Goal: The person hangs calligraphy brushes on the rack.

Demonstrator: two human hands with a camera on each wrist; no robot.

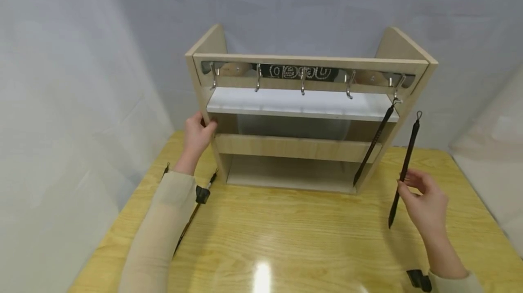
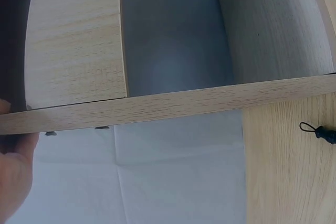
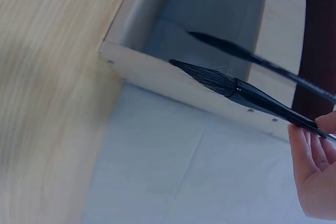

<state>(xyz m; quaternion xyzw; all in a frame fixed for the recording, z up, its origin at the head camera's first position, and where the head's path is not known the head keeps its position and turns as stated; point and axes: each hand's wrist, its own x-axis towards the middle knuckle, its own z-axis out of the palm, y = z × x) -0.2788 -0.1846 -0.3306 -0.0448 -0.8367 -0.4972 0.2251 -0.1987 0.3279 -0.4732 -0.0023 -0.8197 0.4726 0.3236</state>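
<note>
On the table stands a wooden shelf rack (image 1: 298,146) with a row of metal hooks (image 1: 303,85) along its upper front board. My left hand (image 1: 198,135) grips the edge of its left side panel, thumb in front. To the right of the rack, my right hand (image 1: 426,200) pinches a black calligraphy brush (image 1: 410,147) between thumb and fingers. That brush is nearly upright, its cord loop at the top and its dark bristles (image 3: 207,78) pointing down. A second black brush (image 1: 372,143) hangs by its loop from the rightmost hook, slanting across the rack's right side.
Two more looped brushes lie on the table at the left, one (image 1: 213,178) beside my left forearm and the other (image 1: 166,168) mostly hidden behind it. A white shelf board (image 1: 294,102) crosses the rack below the hooks. Pale cloth (image 1: 306,7) hangs behind.
</note>
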